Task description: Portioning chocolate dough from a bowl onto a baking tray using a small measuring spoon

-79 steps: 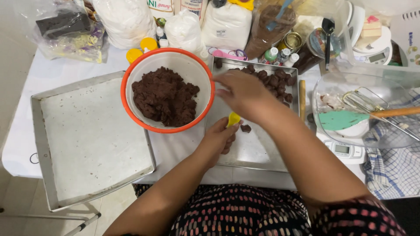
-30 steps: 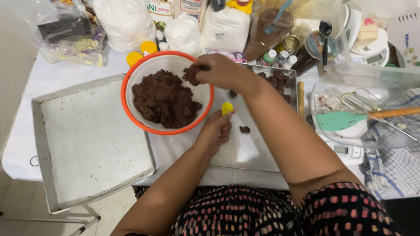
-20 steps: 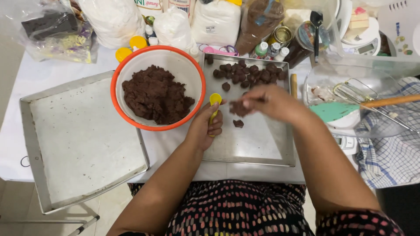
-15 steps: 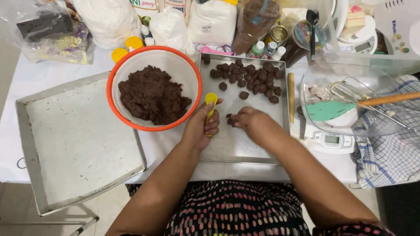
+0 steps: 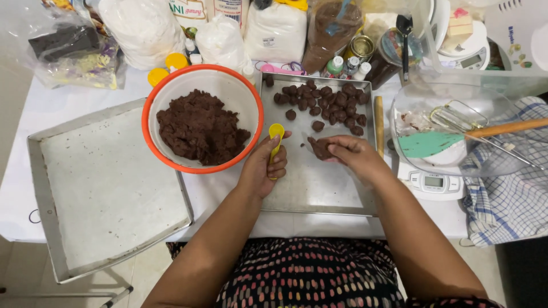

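My left hand grips a small yellow measuring spoon over the near-left part of a metal baking tray. My right hand pinches a lump of brown chocolate dough just above the same tray. Several small dough balls lie at the tray's far end. An orange-rimmed white bowl with a mound of brown dough stands left of the tray, close to my left hand.
A large empty metal tray lies at the left. A clear bowl with a whisk and a teal spatula sits on a kitchen scale at the right, beside a checked cloth. Bags, bottles and jars line the back.
My right hand left the bowl with a lump of dough and came down over the tray's middle. My left hand stayed by the bowl with the spoon. The view shifted slightly.
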